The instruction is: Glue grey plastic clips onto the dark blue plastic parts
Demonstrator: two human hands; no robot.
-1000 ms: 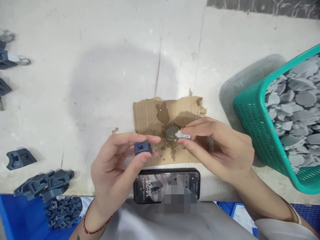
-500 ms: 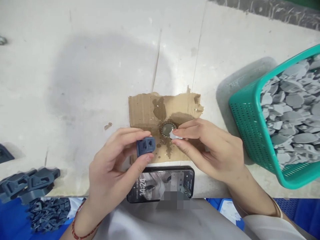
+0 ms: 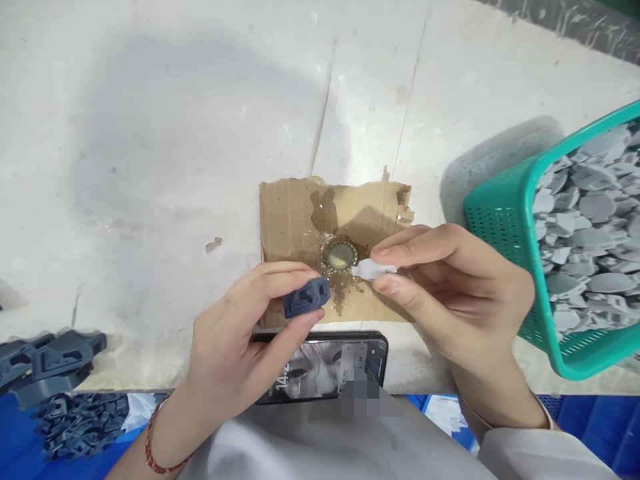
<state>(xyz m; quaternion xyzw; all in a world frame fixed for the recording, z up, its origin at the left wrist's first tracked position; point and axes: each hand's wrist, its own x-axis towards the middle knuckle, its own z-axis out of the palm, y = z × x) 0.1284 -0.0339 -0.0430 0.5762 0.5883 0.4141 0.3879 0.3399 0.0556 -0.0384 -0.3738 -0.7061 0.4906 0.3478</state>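
My left hand (image 3: 250,327) pinches a dark blue plastic part (image 3: 307,297) with slots in its face, between thumb and fingers. Between the thumb and forefinger of my right hand (image 3: 445,293) is a small light grey plastic piece (image 3: 374,269), its narrow end pointing left at the blue part. The two pieces are apart. Just beyond them, a bottle cap (image 3: 341,256) holding some liquid sits on a torn piece of cardboard (image 3: 285,213), which has wet stains around the cap.
A green basket (image 3: 526,207) full of grey pieces stands at the right. A phone (image 3: 373,360) lies at the table's front edge, partly behind my left hand. Several dark blue parts (image 3: 65,357) are stacked at the left edge, above a blue bin (image 3: 20,440) holding more.
My right hand has drawn back to the right from the cap with the grey piece, which now shows more fully. My left hand has moved slightly right and turned the blue part.
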